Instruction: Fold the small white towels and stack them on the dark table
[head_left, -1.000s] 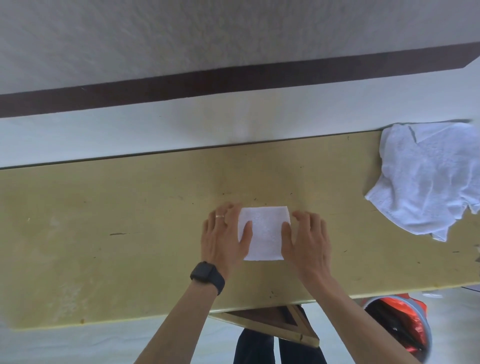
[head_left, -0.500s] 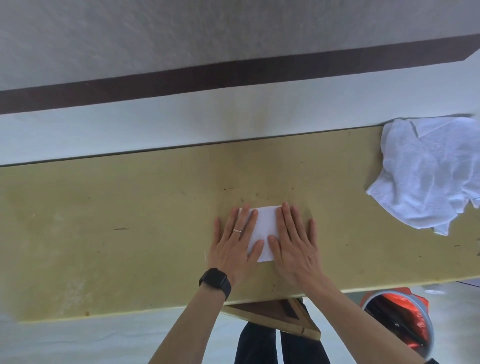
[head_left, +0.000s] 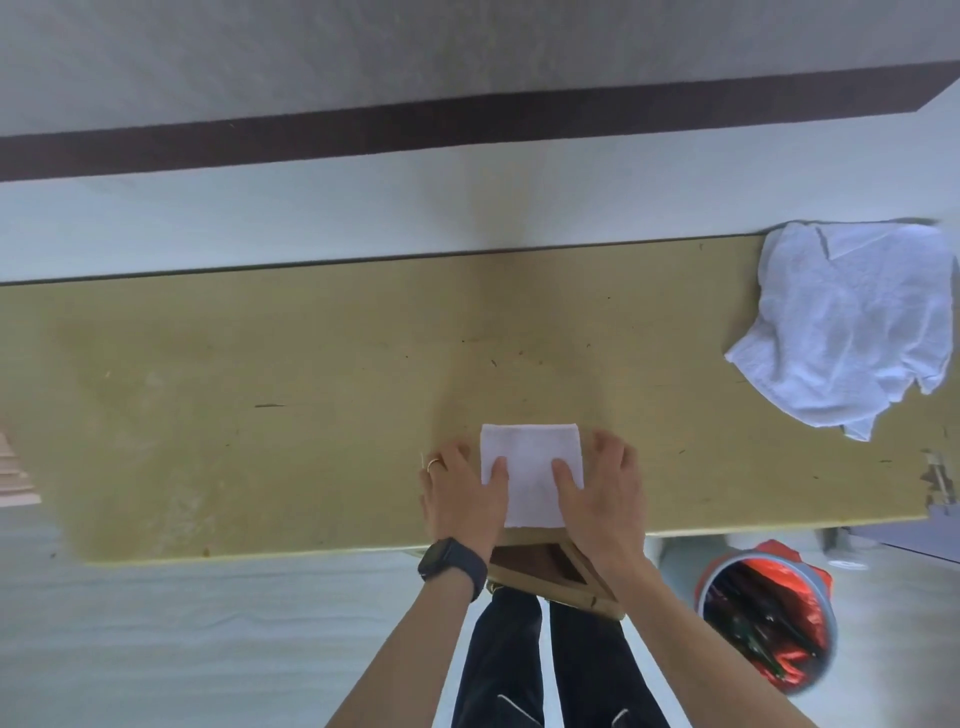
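A small white towel (head_left: 530, 457), folded into a neat rectangle, lies on the yellowish tabletop (head_left: 260, 415) close to its front edge. My left hand (head_left: 460, 493) holds the towel's left side, thumb on top and fingers curled down beside the edge. My right hand (head_left: 608, 488) holds the right side the same way. A crumpled heap of unfolded white towels (head_left: 841, 332) sits at the table's far right, well apart from both hands. A black watch (head_left: 452, 564) is on my left wrist.
A wall with a dark stripe runs behind the table. Below the front edge are a wooden frame (head_left: 561, 571), my dark trousers, and a grey bucket with a red liner (head_left: 769, 618) at lower right.
Half a second ago both hands lay flat on top of the folded towel. They have now slid out to its two sides, thumbs left on top, and the towel lies nearer the front edge.
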